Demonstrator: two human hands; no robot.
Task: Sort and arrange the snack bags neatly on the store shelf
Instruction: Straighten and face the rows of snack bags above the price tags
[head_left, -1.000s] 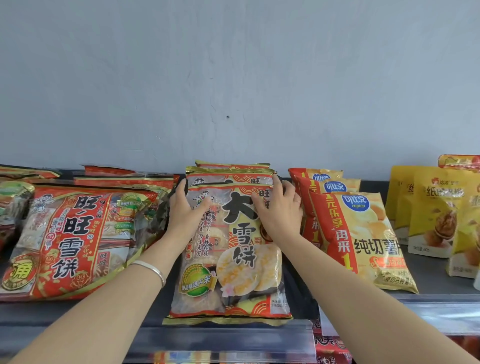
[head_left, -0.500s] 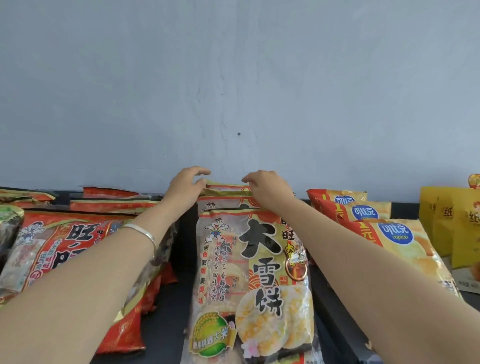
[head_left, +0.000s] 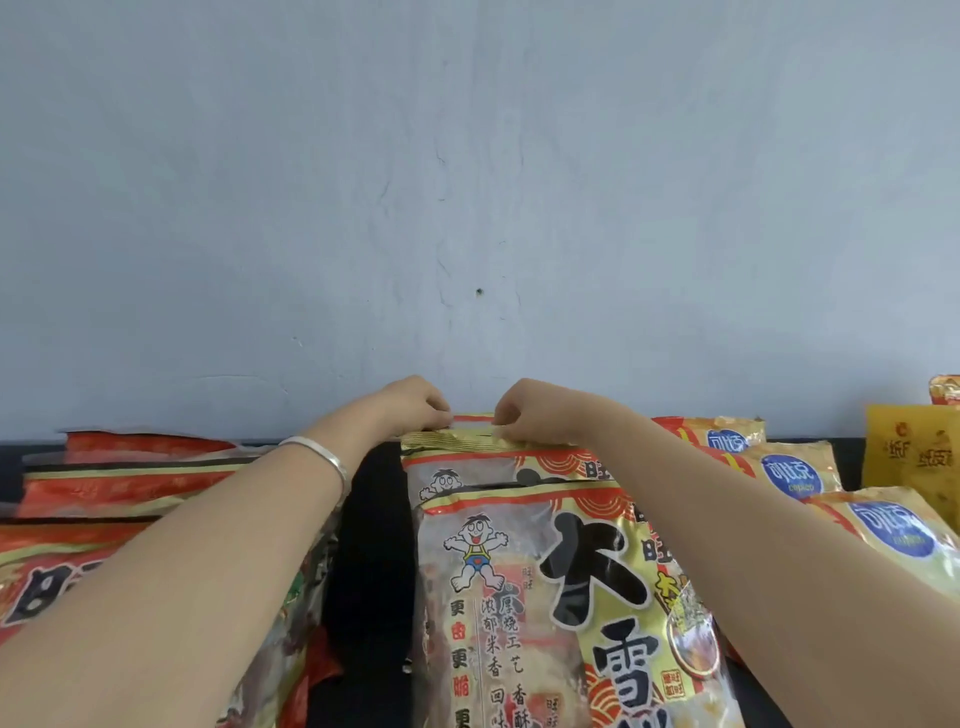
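rice cracker bags (head_left: 467, 473): overlapped on shelf (head_left: 363, 545), between red bags (head_left: 130, 483) and chip bags (head_left: 789, 473) | rearmost bag's gold seal (head_left: 457, 442): by the wall (head_left: 467, 208) | left hand (head_left: 410, 408): fingers curled, pinching seal's left end | right hand (head_left: 535, 410): fingers curled, pinching seal's right part | right forearm crosses the front bag (head_left: 519, 597)

The near rice-cracker bag (head_left: 519, 597) in the middle carries large black 大雪 down its front, small 旺旺 beside them, a red column starting with 更 at its left, and black columns reading 厚烧工艺 and 浓郁米香. The rear rice-cracker bag (head_left: 467, 467) just behind it shows a cut-off 旺. To the right, the chip bags (head_left: 792, 475) each bear a blue oval with 可比克 over "copico", and the far-right yellow bag (head_left: 909, 462) reads 纸皮.
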